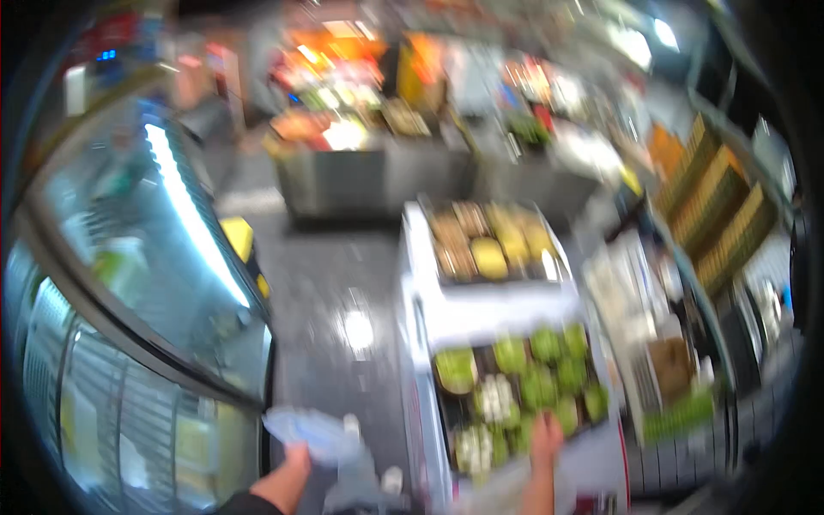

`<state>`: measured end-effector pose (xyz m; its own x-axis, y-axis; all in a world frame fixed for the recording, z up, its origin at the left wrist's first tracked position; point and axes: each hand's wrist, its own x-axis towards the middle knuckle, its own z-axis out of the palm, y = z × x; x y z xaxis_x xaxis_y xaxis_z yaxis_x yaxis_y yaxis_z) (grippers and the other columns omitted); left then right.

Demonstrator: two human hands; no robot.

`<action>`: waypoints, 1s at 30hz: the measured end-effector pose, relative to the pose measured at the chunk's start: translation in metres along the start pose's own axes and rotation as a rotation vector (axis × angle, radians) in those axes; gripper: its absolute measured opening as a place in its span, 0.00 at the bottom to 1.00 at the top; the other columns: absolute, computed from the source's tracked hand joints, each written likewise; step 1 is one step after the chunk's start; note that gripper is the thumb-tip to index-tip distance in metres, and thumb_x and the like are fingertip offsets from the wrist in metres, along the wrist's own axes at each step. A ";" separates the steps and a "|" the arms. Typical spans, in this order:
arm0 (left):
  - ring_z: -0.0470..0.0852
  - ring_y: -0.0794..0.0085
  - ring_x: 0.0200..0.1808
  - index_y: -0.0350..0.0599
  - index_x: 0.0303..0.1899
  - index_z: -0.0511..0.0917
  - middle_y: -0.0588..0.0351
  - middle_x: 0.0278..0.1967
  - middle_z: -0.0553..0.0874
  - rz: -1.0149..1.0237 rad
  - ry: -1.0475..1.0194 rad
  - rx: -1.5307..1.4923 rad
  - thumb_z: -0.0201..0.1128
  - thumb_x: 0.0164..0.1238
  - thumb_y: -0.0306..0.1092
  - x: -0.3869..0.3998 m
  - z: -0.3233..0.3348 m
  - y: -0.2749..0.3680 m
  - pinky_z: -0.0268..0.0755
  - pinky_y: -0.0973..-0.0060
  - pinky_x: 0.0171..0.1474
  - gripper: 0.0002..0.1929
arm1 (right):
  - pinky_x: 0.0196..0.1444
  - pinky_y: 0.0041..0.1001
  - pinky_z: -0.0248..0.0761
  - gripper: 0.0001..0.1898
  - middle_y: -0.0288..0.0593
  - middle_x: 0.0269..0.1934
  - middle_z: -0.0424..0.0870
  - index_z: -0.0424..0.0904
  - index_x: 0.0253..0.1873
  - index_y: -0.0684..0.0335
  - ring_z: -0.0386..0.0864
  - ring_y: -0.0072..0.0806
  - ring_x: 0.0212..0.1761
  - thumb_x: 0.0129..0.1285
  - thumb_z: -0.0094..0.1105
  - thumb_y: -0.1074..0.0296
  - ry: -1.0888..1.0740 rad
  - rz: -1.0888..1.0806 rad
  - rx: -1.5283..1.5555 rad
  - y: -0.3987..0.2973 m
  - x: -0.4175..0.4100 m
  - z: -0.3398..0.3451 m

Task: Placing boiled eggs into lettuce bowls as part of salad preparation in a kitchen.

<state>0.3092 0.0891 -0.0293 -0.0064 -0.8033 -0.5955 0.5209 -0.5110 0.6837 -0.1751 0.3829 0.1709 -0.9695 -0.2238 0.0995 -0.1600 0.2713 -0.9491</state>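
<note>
My left hand [291, 473] is at the lower middle-left, closed on a pale blue, sheet-like item [309, 430] that looks like a plastic bag or film; blur hides its exact kind. My right hand [546, 438] reaches over the near edge of a display of round green fruit [539, 386], some wrapped in white netting. Whether its fingers hold or touch a fruit cannot be told. Behind the green fruit, on the same white stand [502, 309], lie yellow and brownish round fruits [490, 257] in a dark tray.
A lit glass-fronted cooler [161, 360] stands along the left. Grey produce bins [380, 180] cross the back, beyond a dark shiny floor [322, 283]. To the right are a cardboard box [671, 368] and slanted wicker-like shelves [708, 206].
</note>
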 end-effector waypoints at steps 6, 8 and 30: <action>0.84 0.52 0.45 0.35 0.53 0.72 0.44 0.45 0.82 -0.056 0.403 0.310 0.56 0.56 0.15 -0.021 0.040 0.006 0.80 0.53 0.42 0.20 | 0.39 0.34 0.72 0.12 0.56 0.33 0.82 0.79 0.41 0.70 0.76 0.47 0.32 0.66 0.56 0.65 0.221 -0.232 -0.515 0.015 -0.075 -0.107; 0.84 0.47 0.42 0.35 0.50 0.72 0.43 0.43 0.82 0.034 0.373 0.353 0.57 0.55 0.15 0.008 0.021 -0.017 0.80 0.46 0.37 0.19 | 0.38 0.35 0.72 0.12 0.56 0.32 0.81 0.79 0.41 0.69 0.76 0.48 0.32 0.64 0.58 0.63 0.150 -0.242 -0.554 0.039 -0.068 -0.112; 0.80 0.54 0.54 0.33 0.57 0.68 0.42 0.54 0.78 0.180 0.525 0.199 0.50 0.61 0.16 0.012 -0.019 0.014 0.75 0.58 0.55 0.21 | 0.51 0.44 0.66 0.22 0.56 0.46 0.78 0.76 0.54 0.60 0.73 0.52 0.49 0.62 0.55 0.50 -0.279 -0.509 -1.379 0.376 -0.058 -0.168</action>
<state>0.3322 0.0779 -0.0349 0.5175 -0.6496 -0.5569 0.3040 -0.4688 0.8293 -0.2104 0.6548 -0.1417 -0.7170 -0.6876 0.1143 -0.6601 0.7225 0.2053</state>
